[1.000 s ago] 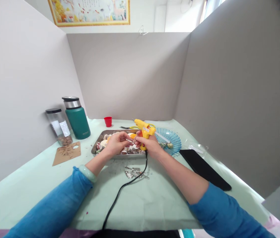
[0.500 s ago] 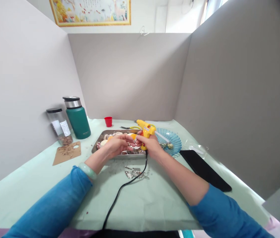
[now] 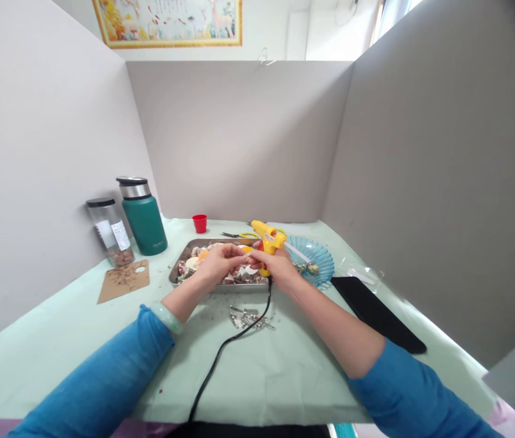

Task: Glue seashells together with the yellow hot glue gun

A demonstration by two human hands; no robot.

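My right hand (image 3: 276,265) is wrapped round the handle of a yellow hot glue gun (image 3: 267,236), which has a pale glue stick at its rear and a black cord trailing down across the table. My left hand (image 3: 224,260) meets the right one at the fingertips, thumb and fingers pinched together. Whatever lies between those fingertips is too small to make out. Both hands are over a metal tray (image 3: 176,267) of shells and stones. Below the tray lies a small pile of metal clips (image 3: 249,319), beside the cord.
A green flask (image 3: 144,222) and a clear jar (image 3: 114,237) stand at the left, behind a brown card (image 3: 123,283). A red cup (image 3: 199,224) and scissors (image 3: 241,235) are at the back. Right are a blue plate (image 3: 325,258) and a black flat object (image 3: 376,313).
My left hand's spread fingers have closed into a pinch and moved slightly right, against the right fingertips. The right hand and glue gun have hardly moved.
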